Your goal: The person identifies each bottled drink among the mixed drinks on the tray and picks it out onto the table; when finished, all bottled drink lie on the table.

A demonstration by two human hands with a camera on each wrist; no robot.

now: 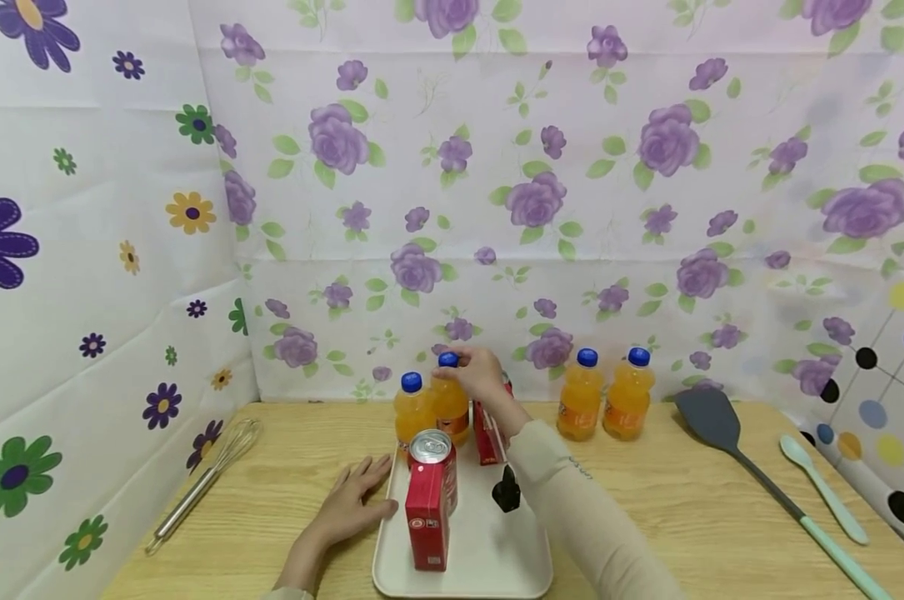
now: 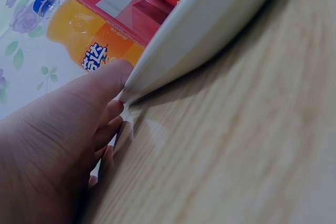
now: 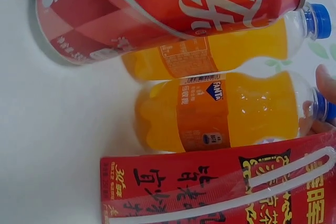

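Observation:
My right hand [image 1: 476, 375] pinches the blue cap of an orange drink bottle [image 1: 450, 407] standing at the back of the white tray [image 1: 496, 575]; in the right wrist view its fingertips [image 3: 324, 90] are at that cap. Left of it stands another orange bottle [image 1: 412, 410]. A red can [image 1: 432, 450] and a red carton [image 1: 427, 521] stand toward the front, another red carton [image 1: 487, 433] beside the right wrist. My left hand [image 1: 352, 502] rests with spread fingers at the tray's left edge, its thumb [image 2: 118, 74] touching the rim in the left wrist view.
Two orange bottles [image 1: 580, 400] stand at the back, right of the tray. A whisk [image 1: 210, 479] lies at left. A dark spatula [image 1: 751, 467] and a pale green spoon [image 1: 822, 487] lie at right. A small black object [image 1: 506, 490] is on the tray.

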